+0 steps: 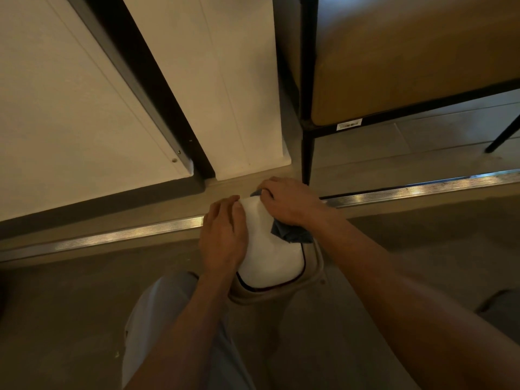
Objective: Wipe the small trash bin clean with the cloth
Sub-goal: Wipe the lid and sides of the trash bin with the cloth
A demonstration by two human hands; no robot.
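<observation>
White plastic forms the lid of the small trash bin [270,254], which is set on the floor by the metal threshold strip [126,235], just ahead of the knees. The bin is steadied by the left hand [223,237], laid on its side with fingers nearly straight, while the blue cloth [291,233] is gripped and pressed down by the right hand [287,201]. Firm, overlapping strokes are best applied, with the bin kept braced. One bin, one cloth and two hands are counted.
</observation>
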